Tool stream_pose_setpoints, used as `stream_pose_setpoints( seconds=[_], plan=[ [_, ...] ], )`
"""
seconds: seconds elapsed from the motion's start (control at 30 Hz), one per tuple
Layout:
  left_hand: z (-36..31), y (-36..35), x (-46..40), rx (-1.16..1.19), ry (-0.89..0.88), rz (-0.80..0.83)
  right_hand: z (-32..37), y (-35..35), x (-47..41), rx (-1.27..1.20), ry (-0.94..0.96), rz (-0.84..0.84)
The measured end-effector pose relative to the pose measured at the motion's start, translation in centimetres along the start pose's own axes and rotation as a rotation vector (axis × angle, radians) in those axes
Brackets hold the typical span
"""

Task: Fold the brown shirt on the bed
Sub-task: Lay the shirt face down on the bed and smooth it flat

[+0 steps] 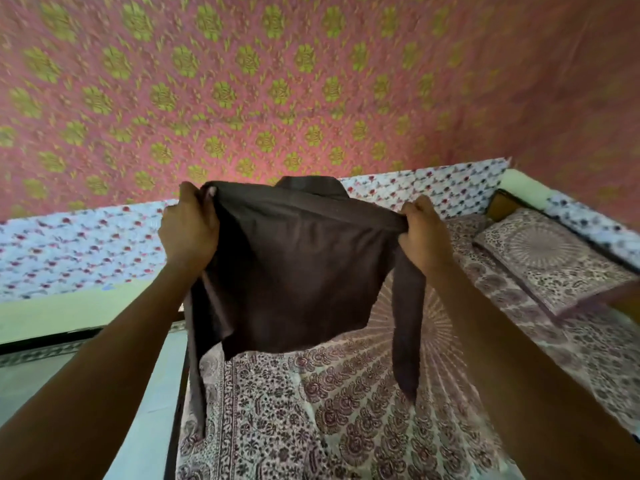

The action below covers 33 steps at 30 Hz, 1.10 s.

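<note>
From my head camera, I hold the brown shirt up in the air above the bed, well clear of the patterned bedsheet. My left hand grips one shoulder, fingers curled round a bunch of the cloth; my right hand pinches the other shoulder, fingers curled tight on the gathered fabric. I judge I hold it by the shoulders so the body hangs flat and the sleeves drop straight, ready to lay down square for folding. One sleeve dangles at each side, and the collar stands up behind the top edge. A pillow lies at the far right of the bed. I can read no brand, label or writing on anything.
</note>
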<state>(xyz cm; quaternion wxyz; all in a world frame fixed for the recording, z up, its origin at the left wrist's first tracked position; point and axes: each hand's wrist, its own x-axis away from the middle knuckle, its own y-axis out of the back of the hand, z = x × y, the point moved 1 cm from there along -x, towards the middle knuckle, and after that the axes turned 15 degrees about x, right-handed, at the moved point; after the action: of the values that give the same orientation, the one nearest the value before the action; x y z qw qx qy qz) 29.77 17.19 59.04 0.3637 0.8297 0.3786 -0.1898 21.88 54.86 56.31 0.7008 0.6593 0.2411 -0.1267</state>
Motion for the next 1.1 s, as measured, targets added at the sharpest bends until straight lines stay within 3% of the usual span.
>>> stream_pose_setpoints(
  seconds=[0.17, 0.27, 0.6, 0.7, 0.87, 1.1],
  plan=[
    [-3.7, -1.8, 4.2, 0.004, -0.111, 0.017, -6.0, 1.0, 3.8, -0.191, -0.131, -0.109],
    [-5.3, -3.2, 6.3, -0.030, -0.179, -0.022, -10.4, 1.9, 5.5, -0.181, -0.194, -0.187],
    [-11.1, -10.8, 13.3, -0.205, -0.256, 0.026, -23.9, 1.0, 6.5, -0.031, -0.092, -0.072],
    [-11.7, -13.8, 14.8, -0.193, -0.231, 0.099, -26.5, -1.1, 5.3, 0.007, -0.079, -0.006],
    [-11.4, -19.1, 14.9, -0.129, -0.036, 0.209, -27.6, -6.6, 0.9, 0.050, -0.062, 0.166],
    [-4.0, -30.0, 10.6, -0.046, 0.075, 0.399, -27.5, -20.3, -6.7, 0.098, 0.004, 0.348]
  ],
)
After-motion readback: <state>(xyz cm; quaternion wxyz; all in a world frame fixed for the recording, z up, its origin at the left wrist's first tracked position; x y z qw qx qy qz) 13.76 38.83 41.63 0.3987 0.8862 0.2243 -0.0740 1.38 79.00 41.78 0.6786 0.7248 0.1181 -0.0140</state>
